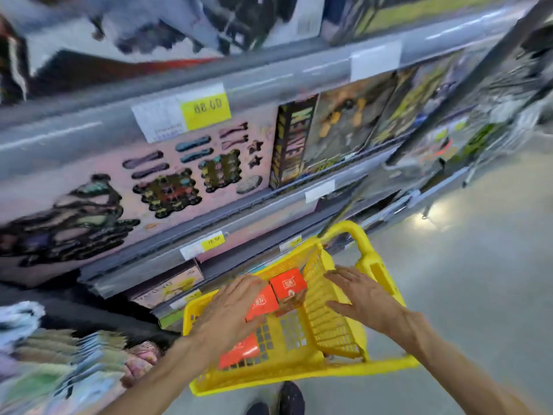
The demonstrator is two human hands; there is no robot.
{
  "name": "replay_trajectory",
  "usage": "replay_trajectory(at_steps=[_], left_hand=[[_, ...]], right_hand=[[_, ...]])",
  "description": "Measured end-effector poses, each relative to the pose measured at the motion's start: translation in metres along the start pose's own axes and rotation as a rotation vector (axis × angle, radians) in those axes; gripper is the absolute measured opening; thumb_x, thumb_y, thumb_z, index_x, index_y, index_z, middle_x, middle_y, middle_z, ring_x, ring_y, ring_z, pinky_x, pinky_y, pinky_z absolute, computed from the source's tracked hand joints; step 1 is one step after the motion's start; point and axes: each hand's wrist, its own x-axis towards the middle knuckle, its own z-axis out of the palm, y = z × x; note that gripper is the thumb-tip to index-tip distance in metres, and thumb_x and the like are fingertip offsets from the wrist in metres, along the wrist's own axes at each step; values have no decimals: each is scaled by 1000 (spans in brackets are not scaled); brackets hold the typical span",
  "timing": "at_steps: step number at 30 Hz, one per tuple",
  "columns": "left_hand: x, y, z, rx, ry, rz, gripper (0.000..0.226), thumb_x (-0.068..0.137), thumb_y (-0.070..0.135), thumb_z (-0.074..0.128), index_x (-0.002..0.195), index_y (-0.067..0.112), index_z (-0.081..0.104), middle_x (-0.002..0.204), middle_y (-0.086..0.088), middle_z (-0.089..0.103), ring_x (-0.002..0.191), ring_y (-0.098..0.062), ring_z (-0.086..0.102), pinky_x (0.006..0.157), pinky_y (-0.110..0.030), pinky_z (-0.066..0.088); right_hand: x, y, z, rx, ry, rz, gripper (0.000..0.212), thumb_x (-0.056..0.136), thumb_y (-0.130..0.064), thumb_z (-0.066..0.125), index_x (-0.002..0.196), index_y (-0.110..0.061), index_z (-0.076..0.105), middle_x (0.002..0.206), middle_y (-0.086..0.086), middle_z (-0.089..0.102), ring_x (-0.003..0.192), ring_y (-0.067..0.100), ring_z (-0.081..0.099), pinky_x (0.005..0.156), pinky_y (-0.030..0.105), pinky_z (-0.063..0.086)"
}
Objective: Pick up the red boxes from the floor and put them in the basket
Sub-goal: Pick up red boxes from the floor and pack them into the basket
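A yellow plastic basket (335, 324) stands on the floor below me, its handle (362, 244) raised at the far side. Three red boxes lie inside it: one at the far end (288, 283), one in the middle (264, 304) and one at the near end (239, 350). My left hand (230, 310) hovers flat over the middle box with fingers spread, partly hiding it. My right hand (362, 295) is spread open over the basket's right wall. Neither hand holds anything.
Store shelving (209, 205) with toy packages and yellow price tags (206, 110) runs along the left and behind the basket. Stacked goods (59, 354) sit at the lower left. Grey floor (478, 265) stretches to the right. My shoes (290, 399) show just below the basket.
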Motion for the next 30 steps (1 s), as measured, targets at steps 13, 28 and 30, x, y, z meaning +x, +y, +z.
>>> replay_trajectory(at_steps=[13, 28, 30], left_hand=[[200, 324, -142, 123, 51, 668, 81, 81, 70, 47, 139, 14, 50, 142, -11, 53, 133, -31, 48, 107, -48, 43], [427, 689, -52, 122, 45, 950, 80, 87, 71, 44, 150, 23, 36, 155, -8, 38, 144, -28, 32, 117, -43, 27], [460, 725, -42, 122, 45, 941, 81, 86, 72, 42, 150, 23, 35, 155, -8, 38, 144, -27, 32, 116, -44, 29]], right_hand=[[-267, 80, -245, 14, 341, 570, 100, 77, -87, 26, 146, -17, 43, 149, 7, 46, 139, 27, 39, 114, 38, 29], [-539, 352, -312, -43, 480, 961, 92, 82, -77, 43, 151, -18, 31, 153, 2, 38, 137, 23, 39, 113, 36, 33], [-556, 396, -322, -53, 494, 969, 100, 77, -83, 37, 151, -17, 31, 153, 2, 38, 137, 22, 39, 113, 35, 32]])
